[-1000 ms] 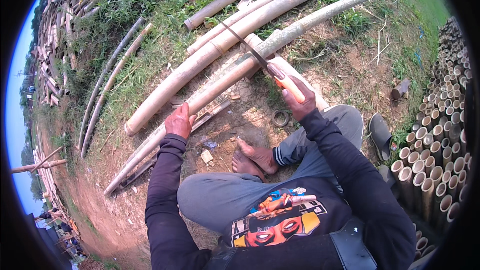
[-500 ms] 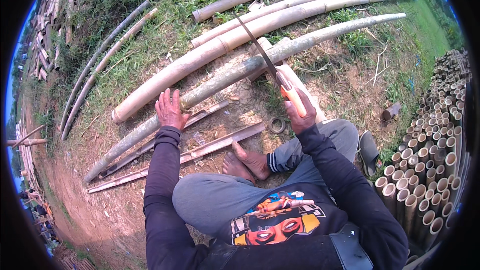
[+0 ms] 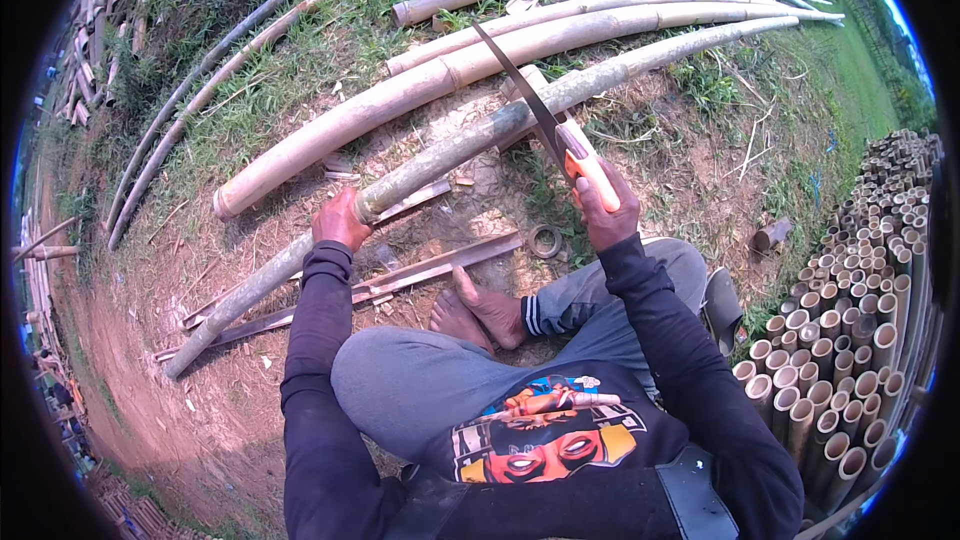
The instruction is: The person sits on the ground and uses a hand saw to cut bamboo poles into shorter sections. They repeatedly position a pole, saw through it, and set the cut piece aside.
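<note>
A long greenish-grey bamboo pole (image 3: 435,172) slants from the near left up to the far right. My left hand (image 3: 341,221) is closed around it, just below a thick node. In my right hand (image 3: 608,210) is the orange and pale handle of a handsaw (image 3: 545,120). The dark blade points up and to the left and crosses the pole, seemingly resting against it. Bamboo blocks (image 3: 527,87) lie beneath the pole near the blade, partly hidden by it.
Thicker bamboo poles (image 3: 350,130) lie beyond the pole. Split bamboo halves (image 3: 440,269) and a cut bamboo ring (image 3: 544,241) are near my bare feet (image 3: 497,314). Stacked bamboo tubes (image 3: 800,410) stand at the right. A short bamboo piece (image 3: 771,235) lies on the dirt.
My left hand has gone from lying flat with spread fingers on the pole to gripping around it. The saw handle has shifted slightly, with the blade still across the pole.
</note>
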A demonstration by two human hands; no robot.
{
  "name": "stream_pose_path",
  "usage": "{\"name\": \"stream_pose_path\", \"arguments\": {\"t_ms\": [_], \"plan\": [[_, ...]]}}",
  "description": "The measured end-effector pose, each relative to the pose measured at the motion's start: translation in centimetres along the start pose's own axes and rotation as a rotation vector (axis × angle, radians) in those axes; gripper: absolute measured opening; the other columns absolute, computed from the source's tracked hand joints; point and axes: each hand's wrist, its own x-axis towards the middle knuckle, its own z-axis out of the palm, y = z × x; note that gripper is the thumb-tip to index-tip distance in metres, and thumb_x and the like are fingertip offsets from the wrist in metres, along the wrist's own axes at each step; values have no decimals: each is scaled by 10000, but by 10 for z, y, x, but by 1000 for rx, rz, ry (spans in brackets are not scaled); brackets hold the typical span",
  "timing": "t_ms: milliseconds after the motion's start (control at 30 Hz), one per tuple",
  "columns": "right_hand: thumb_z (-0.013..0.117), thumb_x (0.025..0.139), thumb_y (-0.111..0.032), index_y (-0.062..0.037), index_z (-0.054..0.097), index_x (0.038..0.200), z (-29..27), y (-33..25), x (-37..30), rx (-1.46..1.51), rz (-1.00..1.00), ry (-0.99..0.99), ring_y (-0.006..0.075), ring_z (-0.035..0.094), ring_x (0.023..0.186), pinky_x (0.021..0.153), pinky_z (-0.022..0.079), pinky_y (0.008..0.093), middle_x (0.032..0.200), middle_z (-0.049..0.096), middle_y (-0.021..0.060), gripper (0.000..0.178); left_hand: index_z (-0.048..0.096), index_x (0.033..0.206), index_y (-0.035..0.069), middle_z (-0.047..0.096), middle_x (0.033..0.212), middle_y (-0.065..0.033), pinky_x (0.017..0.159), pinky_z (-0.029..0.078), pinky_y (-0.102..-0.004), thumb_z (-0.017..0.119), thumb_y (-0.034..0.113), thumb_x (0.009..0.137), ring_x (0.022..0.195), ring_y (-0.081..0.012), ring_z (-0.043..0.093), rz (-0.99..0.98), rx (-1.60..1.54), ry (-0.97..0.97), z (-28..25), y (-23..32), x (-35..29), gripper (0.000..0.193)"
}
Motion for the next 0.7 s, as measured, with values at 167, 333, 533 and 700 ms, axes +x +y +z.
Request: {"name": "stream_pose_path", "arguments": {"t_ms": [167,333,533,700], "plan": [[699,998,-176,19,578,1392,-24,-7,-19,-53,-46,-31,76,650,768,620,520,211,1054,710,70,456,625,1185,130,732,1118,-127,959,537,-459,892,190,693,1079,-348,702,-54,-37,-74,-9,5,-1,563],[677,1010,-207,41,561,1402,-63,-59,-92,-76,-91,-61,85,661,794,658,531,209,1128,710,115,479,613,1164,91,726,1111,-146,965,550,-456,891,179,694,1070,-344,706,-37,-18,-67,-1,1,2,552],[675,1016,-144,6,580,1386,-15,-28,-16,-28,-34,-54,73,627,701,591,510,224,999,708,84,411,624,1155,116,730,1106,-136,944,556,-460,891,176,687,1055,-347,706,-33,-16,-24,4,0,2,542],[715,992,-162,19,641,1298,9,14,31,-183,-457,2,87,668,865,694,561,240,1056,700,67,363,635,1149,135,734,1094,-132,941,555,-456,890,175,687,1059,-345,706,-24,-33,19,0,-1,0,530]]}}
